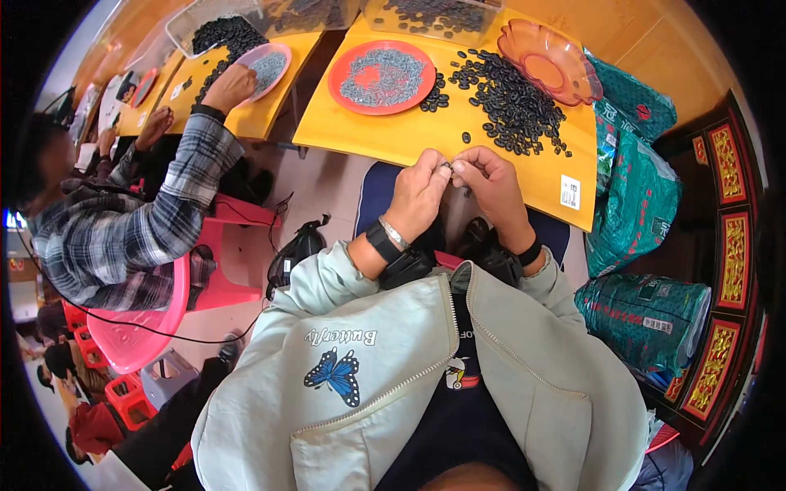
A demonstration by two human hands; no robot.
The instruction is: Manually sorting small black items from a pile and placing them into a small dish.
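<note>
At the near edge of the yellow table [368, 123], my hands meet fingertip to fingertip. My left hand [417, 196] is closed in a pinch on a small black piece [447, 166], mostly covered by the fingers. Thumb and forefinger of my right hand [493, 186] press together against that same spot; what they hold, if anything, is too small to make out. Beyond the hands, a loose heap of small black oval pieces [520, 106] spreads over the table. A red plate [336, 80] to its left carries many small silvery metal parts [381, 78].
An orange scalloped dish [547, 67] sits behind the heap, near a clear bin [434, 23] of black pieces. Green bags [634, 204] crowd the table's right side. At left, a co-worker in a plaid sleeve [192, 180] reaches into a pink-rimmed plate [266, 72]. A pink chair [155, 319] stands nearby.
</note>
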